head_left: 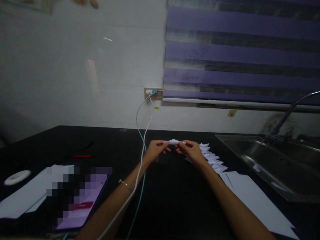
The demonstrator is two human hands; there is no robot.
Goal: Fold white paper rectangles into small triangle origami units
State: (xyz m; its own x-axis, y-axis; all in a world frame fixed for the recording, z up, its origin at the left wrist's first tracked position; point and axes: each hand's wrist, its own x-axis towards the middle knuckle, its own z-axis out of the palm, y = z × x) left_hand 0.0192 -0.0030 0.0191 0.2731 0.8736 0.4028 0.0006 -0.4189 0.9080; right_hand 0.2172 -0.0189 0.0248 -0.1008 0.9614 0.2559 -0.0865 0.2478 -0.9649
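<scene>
Both my hands hold one small folded white paper piece (174, 142) above the black counter (165, 200). My left hand (156, 149) pinches its left end and my right hand (190, 150) pinches its right end, fingers closed on it. Just right of my right hand lies a row of several folded white paper triangles (212, 158), overlapping one another. A thin bracelet (124, 184) sits on my left wrist.
White paper sheets (255, 200) lie at the right, more sheets (27, 193) and a lit tablet (82, 200) at the left. A red pen (82, 156) lies behind them. Two cables (143, 150) run from a wall socket (153, 93) across the counter. A steel sink (272, 163) and tap are right.
</scene>
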